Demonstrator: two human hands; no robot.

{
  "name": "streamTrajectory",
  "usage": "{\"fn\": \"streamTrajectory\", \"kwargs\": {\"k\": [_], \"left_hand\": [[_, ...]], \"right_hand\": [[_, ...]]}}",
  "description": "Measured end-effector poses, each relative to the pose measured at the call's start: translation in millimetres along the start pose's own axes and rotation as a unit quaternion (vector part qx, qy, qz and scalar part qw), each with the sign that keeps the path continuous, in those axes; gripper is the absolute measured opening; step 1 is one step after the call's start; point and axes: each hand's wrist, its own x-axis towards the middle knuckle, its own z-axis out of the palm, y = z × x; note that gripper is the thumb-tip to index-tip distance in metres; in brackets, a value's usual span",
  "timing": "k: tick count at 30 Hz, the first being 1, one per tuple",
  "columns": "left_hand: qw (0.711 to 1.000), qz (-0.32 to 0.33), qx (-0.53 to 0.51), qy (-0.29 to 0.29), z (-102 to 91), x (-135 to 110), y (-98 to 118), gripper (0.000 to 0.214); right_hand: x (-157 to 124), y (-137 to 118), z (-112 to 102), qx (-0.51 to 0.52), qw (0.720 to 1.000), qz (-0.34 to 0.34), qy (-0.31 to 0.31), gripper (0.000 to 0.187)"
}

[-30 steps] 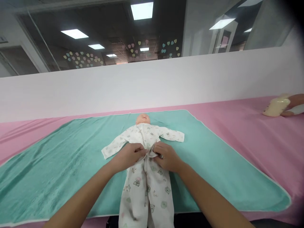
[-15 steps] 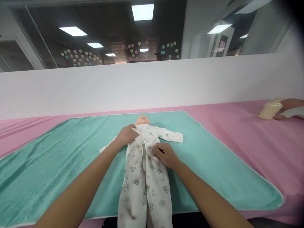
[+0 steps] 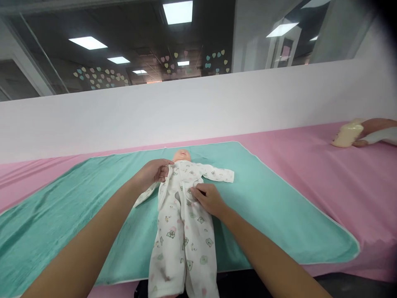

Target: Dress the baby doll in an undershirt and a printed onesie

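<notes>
A baby doll (image 3: 182,155) lies on its back on the green blanket (image 3: 263,215), its head toward the wall. It wears a white baby romper (image 3: 201,236) printed with small animals, the legs reaching past the blanket's near edge. My left hand (image 3: 155,170) is closed on the romper's edge at the chest, on the left side near the shoulder. With finger and thumb, my right hand (image 3: 209,198) pinches the front of the romper near the waist. One sleeve stretches out to the right; the other is partly behind my left forearm.
Pink cloth (image 3: 310,153) covers the table under the blanket. At the far right, a doll's arm or a hand in a white sleeve lies beside a cream-coloured bottle (image 3: 347,134). A white wall (image 3: 198,111) with a window above it closes off the back.
My left hand has shifted left and turned, drawing the romper's left edge outward. My right hand stays on the front near the waist. The whole view has tilted slightly.
</notes>
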Motion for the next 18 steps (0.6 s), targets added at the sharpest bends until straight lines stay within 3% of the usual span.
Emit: {"fn": "streamTrajectory", "kwargs": {"k": [2,6,11,16,18], "left_hand": [[0.999,-0.016,0.040,-0.027,-5.2,5,2,0.029],[0.970,0.013,0.225,0.094,-4.8,23,2,0.029],[0.940,-0.002,0.333,0.071,18.6,47,-11,0.038],[0.980,-0.048,0.182,0.071,25.7,58,-20,0.017],[0.990,-0.047,0.122,0.052,22.2,60,-22,0.015]], "right_hand": [[0,0,0,-0.002,1.000,0.000,0.000,0.044],[1,0,1,-0.013,1.000,0.002,0.008,0.046],[0,1,1,-0.024,0.999,-0.005,0.024,0.043],[2,-4,-2,-0.012,0.988,-0.038,0.150,0.011],[6,-7,0,-0.007,0.989,-0.048,0.143,0.015]]}}
